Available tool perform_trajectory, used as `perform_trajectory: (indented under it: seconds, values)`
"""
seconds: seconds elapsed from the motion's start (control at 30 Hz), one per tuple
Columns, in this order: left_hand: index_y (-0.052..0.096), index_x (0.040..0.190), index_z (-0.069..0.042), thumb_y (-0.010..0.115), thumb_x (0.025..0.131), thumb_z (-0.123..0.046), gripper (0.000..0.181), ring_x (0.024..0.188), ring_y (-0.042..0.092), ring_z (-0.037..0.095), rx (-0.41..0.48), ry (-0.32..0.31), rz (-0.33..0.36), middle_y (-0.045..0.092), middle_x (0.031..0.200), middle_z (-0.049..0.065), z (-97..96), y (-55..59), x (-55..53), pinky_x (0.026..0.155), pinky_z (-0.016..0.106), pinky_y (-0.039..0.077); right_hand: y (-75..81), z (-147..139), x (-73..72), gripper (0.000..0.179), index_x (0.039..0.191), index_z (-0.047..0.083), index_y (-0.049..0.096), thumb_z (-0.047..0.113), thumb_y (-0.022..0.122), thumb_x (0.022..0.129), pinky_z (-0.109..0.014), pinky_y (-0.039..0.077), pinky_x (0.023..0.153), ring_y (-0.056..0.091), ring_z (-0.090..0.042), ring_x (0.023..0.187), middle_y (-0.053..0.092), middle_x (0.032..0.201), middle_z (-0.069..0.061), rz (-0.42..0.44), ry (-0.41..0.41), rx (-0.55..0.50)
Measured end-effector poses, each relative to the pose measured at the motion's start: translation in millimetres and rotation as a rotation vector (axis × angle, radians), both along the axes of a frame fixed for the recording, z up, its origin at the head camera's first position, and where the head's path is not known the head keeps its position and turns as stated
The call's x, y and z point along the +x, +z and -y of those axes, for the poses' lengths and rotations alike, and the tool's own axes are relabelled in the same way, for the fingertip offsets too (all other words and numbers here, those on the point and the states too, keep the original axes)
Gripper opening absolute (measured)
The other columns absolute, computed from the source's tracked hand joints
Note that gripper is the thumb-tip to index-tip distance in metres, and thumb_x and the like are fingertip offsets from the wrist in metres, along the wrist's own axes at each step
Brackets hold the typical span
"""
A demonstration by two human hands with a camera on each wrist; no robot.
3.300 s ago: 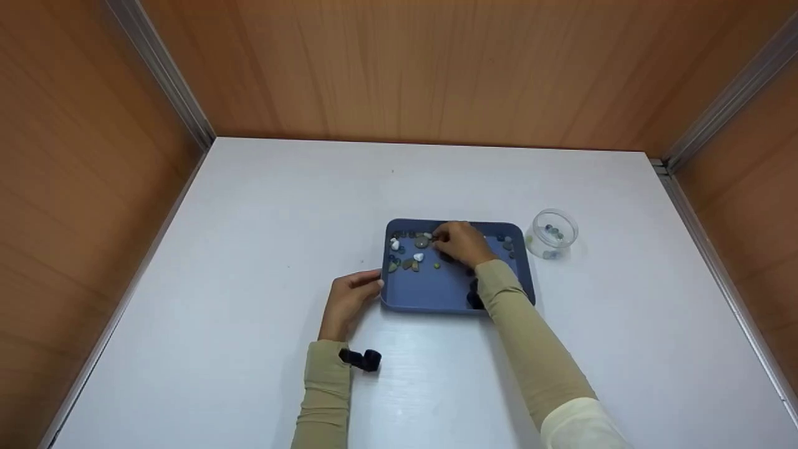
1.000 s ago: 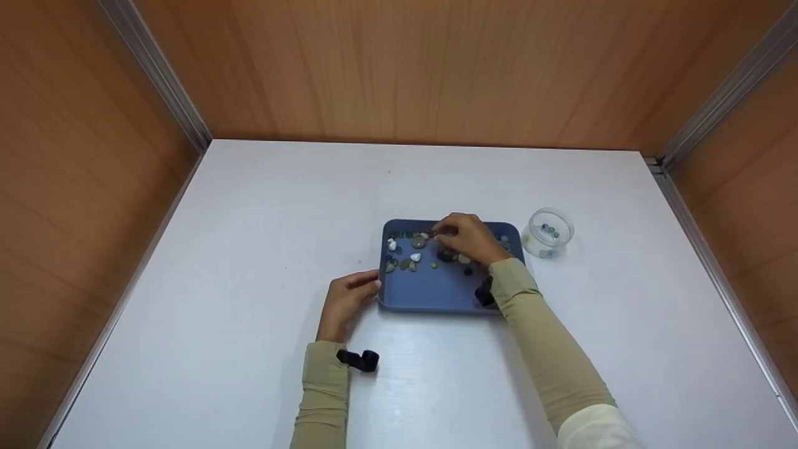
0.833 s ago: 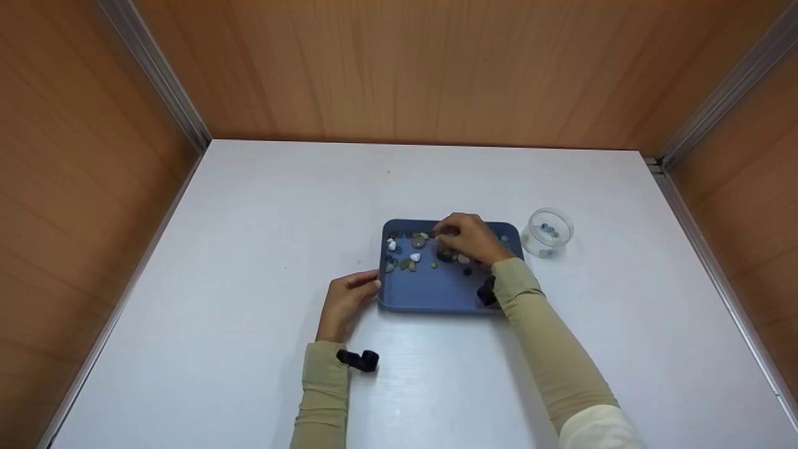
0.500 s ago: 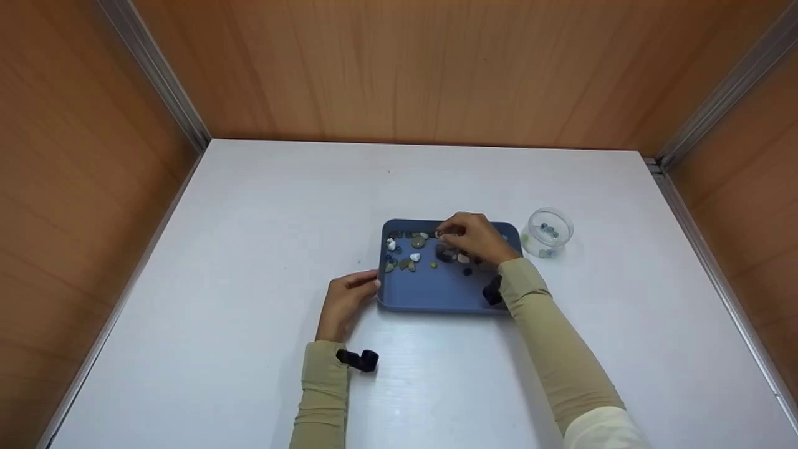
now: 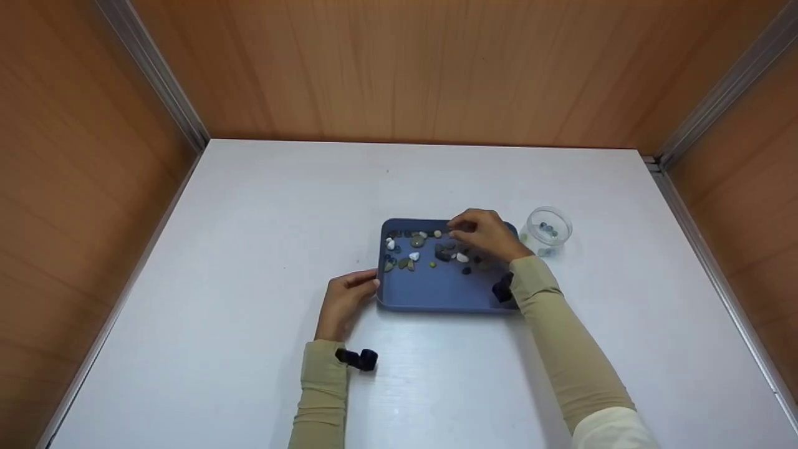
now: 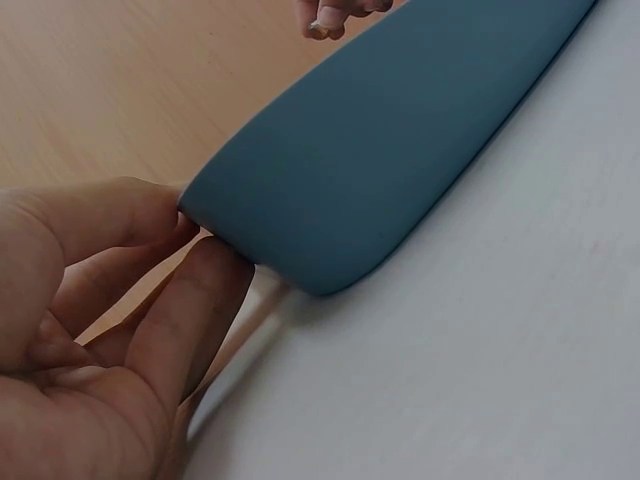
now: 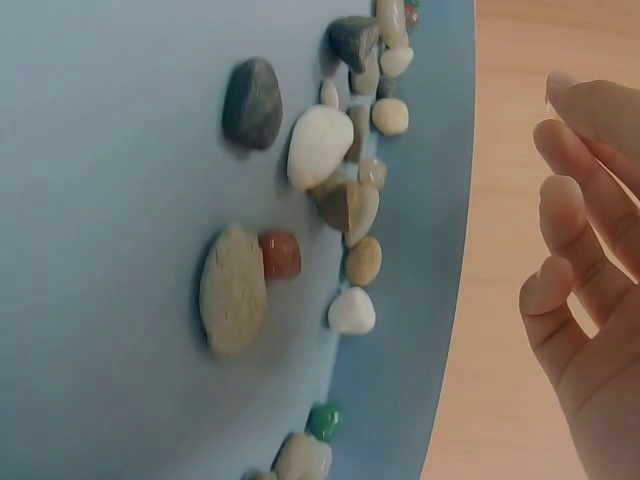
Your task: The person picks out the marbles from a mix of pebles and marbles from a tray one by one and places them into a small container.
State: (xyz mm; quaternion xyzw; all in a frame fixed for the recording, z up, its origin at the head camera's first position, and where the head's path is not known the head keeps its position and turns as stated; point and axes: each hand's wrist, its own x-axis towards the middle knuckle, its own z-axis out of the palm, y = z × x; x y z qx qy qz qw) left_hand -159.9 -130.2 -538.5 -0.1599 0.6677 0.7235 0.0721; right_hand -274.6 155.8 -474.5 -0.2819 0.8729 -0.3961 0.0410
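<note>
My left hand [image 5: 346, 302] touches the left outer side of a blue tray [image 5: 430, 296]. In the left wrist view, its fingertips meet the tray wall [image 6: 330, 160] at a corner. Over the tray's back right part hovers my right hand [image 5: 489, 237], thumb and index finger apart; I see nothing clearly held. Near those fingertips a pale pebble [image 5: 437, 234] lies along the back edge. The right wrist view shows a white pebble [image 7: 320, 147], a dark grey one [image 7: 254, 103], a flat beige one [image 7: 233, 290] touching a red-brown one [image 7: 281, 255], and a green one [image 7: 324, 421].
A clear round container [image 5: 548, 231] with several glass beads stands just right of the tray. Everything sits on a white table [image 5: 218, 280]. Wood panels [image 5: 399, 68] rise behind it and at both sides.
My right hand has drawn away to the right from the back row. A pale pebble that was at its fingertips now lies uncovered in the tray. My left hand stays at the tray's side.
</note>
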Motion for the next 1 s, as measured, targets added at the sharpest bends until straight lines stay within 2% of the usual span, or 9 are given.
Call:
perform_trajectory:
  seconds: [0.27, 0.67, 1.0]
  values:
    - [0.072, 0.109, -0.004, 0.072, 0.082, -0.005, 0.028, 0.099, 0.065, 0.015, 0.001, -0.003, 0.005, 0.070, 0.112, 0.013, 0.1, -0.1, -0.9, 0.084, 0.025, 0.055, 4.3, -16.1, 0.5, 0.022, 0.106, 0.002, 0.072, 0.015, 0.070, 0.087, -0.029, 0.048, 0.071, 0.059, -0.018, 0.081, 0.070, 0.098, -0.009, -0.019, -0.023, 0.024]
    - [0.073, 0.110, -0.006, 0.072, 0.082, -0.005, 0.028, 0.100, 0.065, 0.015, -0.017, 0.000, 0.024, 0.069, 0.113, 0.012, -0.4, 1.1, -1.4, 0.086, 0.026, 0.055, 6.7, -42.7, 3.1, 0.022, 0.108, 0.004, 0.072, 0.016, 0.069, 0.089, -0.029, 0.046, 0.070, 0.056, -0.019, 0.080, 0.070, 0.100, -0.009, 0.011, -0.124, 0.060]
    - [0.073, 0.109, -0.005, 0.072, 0.082, -0.005, 0.027, 0.099, 0.065, 0.014, -0.012, 0.005, 0.025, 0.070, 0.113, 0.012, 1.5, -0.4, -1.2, 0.084, 0.025, 0.055, 4.7, -64.2, 5.8, 0.019, 0.104, 0.002, 0.073, 0.010, 0.071, 0.086, -0.018, 0.044, 0.066, 0.057, -0.016, 0.077, 0.071, 0.097, -0.011, -0.065, -0.154, 0.046]
